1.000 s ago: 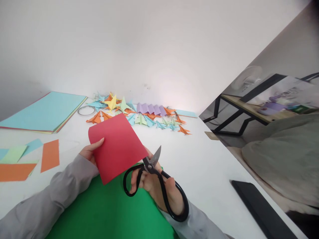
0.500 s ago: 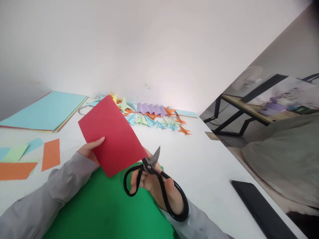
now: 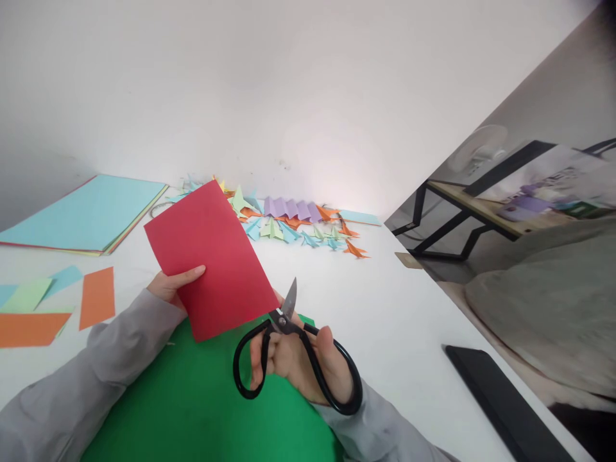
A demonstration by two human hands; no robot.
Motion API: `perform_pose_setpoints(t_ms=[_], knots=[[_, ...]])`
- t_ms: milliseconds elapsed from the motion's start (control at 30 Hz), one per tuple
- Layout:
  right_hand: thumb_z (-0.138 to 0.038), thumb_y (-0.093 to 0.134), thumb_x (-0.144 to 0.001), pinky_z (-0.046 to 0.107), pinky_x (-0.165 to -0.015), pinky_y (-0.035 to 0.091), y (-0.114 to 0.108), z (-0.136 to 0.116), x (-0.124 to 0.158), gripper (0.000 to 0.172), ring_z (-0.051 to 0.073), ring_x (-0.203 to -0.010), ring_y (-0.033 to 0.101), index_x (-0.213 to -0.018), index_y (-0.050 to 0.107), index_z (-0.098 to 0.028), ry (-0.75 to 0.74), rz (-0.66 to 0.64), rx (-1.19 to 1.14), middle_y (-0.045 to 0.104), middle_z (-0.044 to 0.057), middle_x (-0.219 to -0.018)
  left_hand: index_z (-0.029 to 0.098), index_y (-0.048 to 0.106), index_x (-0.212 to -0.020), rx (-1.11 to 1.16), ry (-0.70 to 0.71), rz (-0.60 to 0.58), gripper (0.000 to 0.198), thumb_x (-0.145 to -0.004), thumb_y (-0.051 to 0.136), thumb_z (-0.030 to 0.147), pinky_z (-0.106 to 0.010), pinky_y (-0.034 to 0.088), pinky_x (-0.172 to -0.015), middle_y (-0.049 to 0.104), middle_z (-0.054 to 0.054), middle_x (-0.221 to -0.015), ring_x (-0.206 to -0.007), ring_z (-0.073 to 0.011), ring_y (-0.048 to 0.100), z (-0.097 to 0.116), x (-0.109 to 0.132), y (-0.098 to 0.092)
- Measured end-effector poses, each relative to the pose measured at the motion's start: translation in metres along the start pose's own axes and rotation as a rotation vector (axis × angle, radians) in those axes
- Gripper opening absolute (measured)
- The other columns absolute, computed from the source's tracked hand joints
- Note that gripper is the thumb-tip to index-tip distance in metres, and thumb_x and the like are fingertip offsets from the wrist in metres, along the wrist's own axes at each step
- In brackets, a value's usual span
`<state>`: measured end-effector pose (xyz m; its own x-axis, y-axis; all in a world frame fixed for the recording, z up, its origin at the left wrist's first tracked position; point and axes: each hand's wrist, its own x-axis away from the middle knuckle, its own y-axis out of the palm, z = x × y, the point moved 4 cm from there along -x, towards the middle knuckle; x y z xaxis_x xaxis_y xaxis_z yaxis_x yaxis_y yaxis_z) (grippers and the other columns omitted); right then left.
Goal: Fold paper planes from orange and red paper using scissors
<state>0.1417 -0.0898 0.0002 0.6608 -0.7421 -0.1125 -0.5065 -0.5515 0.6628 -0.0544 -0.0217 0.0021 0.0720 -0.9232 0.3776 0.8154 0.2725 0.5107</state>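
A sheet of red paper [image 3: 216,256] is tilted in the air, with my left hand [image 3: 176,282] gripping its left edge, thumb on the face and fingers hidden behind. My right hand [image 3: 298,356] has its fingers through the black handles of a pair of scissors [image 3: 282,323]. The scissors' blades are spread, one pointing up beside the paper's lower right corner and the other partly hidden behind it. Some of my right fingers reach behind that corner. Green paper [image 3: 212,410] lies below both hands.
Large coloured sheets [image 3: 81,215] are stacked at the back left. Orange paper pieces [image 3: 97,297] lie nearer on the left. Folded paper shapes [image 3: 272,229] and a pleated purple paper [image 3: 292,209] line the wall. A black flat object [image 3: 500,401] rests along the right table edge.
The red paper has shifted slightly left and turned a little. The scissors have moved slightly left, and their handles have spread wider. Both hands keep their holds.
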Motion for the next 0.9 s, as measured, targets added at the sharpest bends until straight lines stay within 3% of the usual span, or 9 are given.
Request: perform_pose_setpoints(t_ms=[333,533,900], knots=[[-0.078,0.045,-0.069,0.042,-0.065,0.047,-0.0028,0.0002,-0.0011,0.094,0.020,-0.065,0.059,-0.144,0.019,-0.028,0.009,0.019,-0.015,0.062,0.004,-0.081,0.025,0.065,-0.109,-0.026,0.081,0.068,0.054,-0.059,0.075,0.005,-0.038,0.062,-0.072,0.072,-0.003,-0.100,-0.092,-0.0296,0.067,0.0015,-0.0084,-0.0072],[-0.080,0.045,-0.066,0.039,-0.060,0.045,0.0018,0.0012,-0.0002,0.095,0.018,-0.058,0.055,-0.143,0.021,-0.030,0.046,0.048,0.034,0.060,0.003,-0.076,0.026,0.063,-0.112,-0.043,0.089,0.062,0.060,-0.057,0.078,0.006,-0.039,0.061,-0.076,0.071,-0.004,-0.102,-0.098,-0.0309,0.065,0.0034,-0.0089,-0.0081],[-0.081,0.047,-0.064,0.038,-0.061,0.046,0.0050,-0.0008,-0.0020,0.095,0.017,-0.060,0.054,-0.141,0.024,-0.030,0.026,0.040,-0.030,0.057,0.001,-0.076,0.026,0.063,-0.111,-0.044,0.099,0.040,0.060,-0.057,0.077,0.006,-0.037,0.063,-0.069,0.072,-0.003,-0.098,-0.099,-0.0320,0.064,0.0017,-0.0030,-0.0017]])
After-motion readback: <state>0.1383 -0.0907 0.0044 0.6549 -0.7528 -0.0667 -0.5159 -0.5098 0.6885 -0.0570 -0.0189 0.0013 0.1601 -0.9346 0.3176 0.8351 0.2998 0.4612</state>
